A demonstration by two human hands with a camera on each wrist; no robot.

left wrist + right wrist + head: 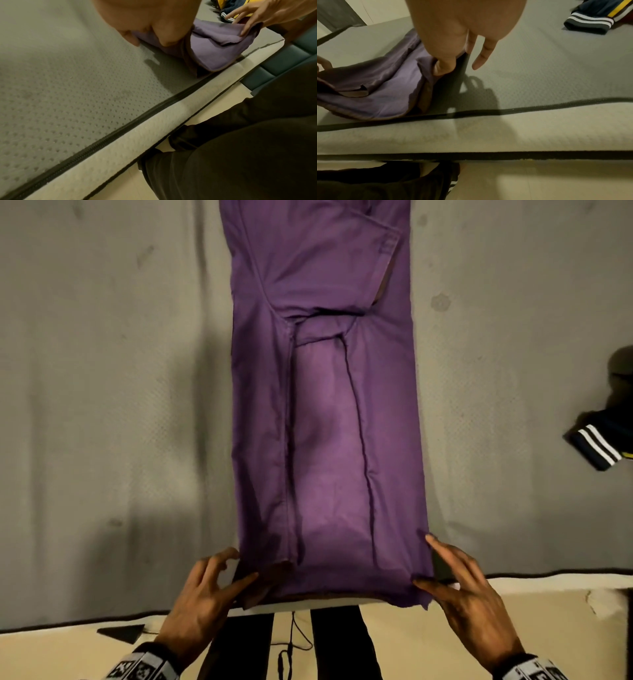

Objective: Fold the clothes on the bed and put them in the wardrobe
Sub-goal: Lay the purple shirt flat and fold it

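A purple garment [325,422] lies stretched lengthwise on the grey mattress [102,405], running from the near edge to the far side. My left hand [245,563] holds its near left corner, thumb on top of the cloth and fingers curled beside it. My right hand [423,559] pinches the near right corner, with the other fingers spread along the right edge. In the right wrist view the near end of the garment [385,92] is raised slightly off the mattress under my right hand [458,63]. The left wrist view shows my left hand [149,39] at the cloth's edge [219,44].
A dark garment with white and yellow stripes [596,446] lies bunched at the mattress's right side. The mattress's black zip edge [513,575] runs just behind my hands. My dark-trousered legs [342,645] stand against the bed, beside a teal padded frame [283,60].
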